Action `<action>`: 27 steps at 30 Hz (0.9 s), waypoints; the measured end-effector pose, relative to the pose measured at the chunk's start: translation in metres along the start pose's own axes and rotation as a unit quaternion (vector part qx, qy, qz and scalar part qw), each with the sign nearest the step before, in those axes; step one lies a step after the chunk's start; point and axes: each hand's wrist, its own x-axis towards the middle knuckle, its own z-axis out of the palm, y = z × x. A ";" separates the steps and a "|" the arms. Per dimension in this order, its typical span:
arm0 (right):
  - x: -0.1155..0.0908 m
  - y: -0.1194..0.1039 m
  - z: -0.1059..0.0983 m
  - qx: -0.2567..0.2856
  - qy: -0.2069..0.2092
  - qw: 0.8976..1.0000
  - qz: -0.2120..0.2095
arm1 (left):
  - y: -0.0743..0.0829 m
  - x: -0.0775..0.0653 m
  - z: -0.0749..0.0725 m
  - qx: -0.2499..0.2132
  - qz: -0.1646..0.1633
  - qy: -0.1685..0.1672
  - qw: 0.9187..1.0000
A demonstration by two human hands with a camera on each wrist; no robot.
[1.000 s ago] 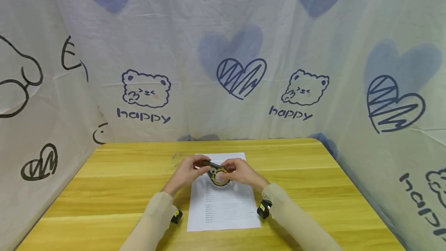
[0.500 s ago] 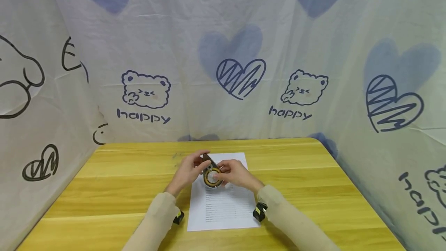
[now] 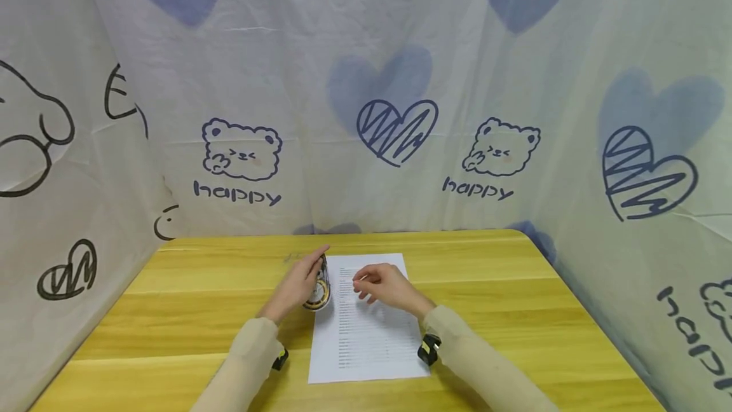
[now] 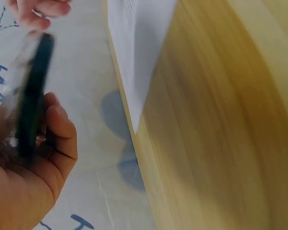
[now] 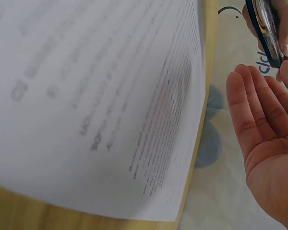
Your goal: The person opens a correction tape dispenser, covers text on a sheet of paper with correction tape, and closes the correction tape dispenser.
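Note:
My left hand (image 3: 293, 287) holds a teardrop-shaped correction tape (image 3: 318, 295) with a clear case and a yellow-and-black ring inside, over the left edge of a printed sheet of paper (image 3: 366, 348). In the left wrist view the correction tape (image 4: 33, 96) is seen edge-on and blurred, with curled fingers (image 4: 62, 129) around its side. My right hand (image 3: 390, 286) hovers over the sheet, apart from the tape, with nothing in it. Its fingers (image 5: 259, 112) lie nearly straight in the right wrist view, just below the tape's end.
A yellow wood-grain table (image 3: 503, 310) carries the sheet, which lies near its middle. White cloth (image 3: 320, 37) with blue hearts and bear drawings hangs behind and at both sides. Each wrist wears a small black camera (image 3: 429, 350).
Both hands first held the correction tape over the sheet. It turned more upright, the right hand let go, and the left hand carried it left to the sheet's edge.

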 end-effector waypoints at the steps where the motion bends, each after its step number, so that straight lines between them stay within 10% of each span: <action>1: 0.000 0.002 -0.001 0.002 0.003 1.000 0.001 | -0.002 0.000 -0.002 0.011 0.001 0.002 1.000; 14: -0.005 0.011 -0.009 -0.040 0.032 0.999 0.014 | -0.033 -0.012 -0.034 0.105 -0.045 -0.042 0.993; 27: -0.009 0.018 -0.021 -0.129 0.071 0.989 0.027 | -0.064 -0.023 -0.066 0.202 -0.133 -0.061 0.968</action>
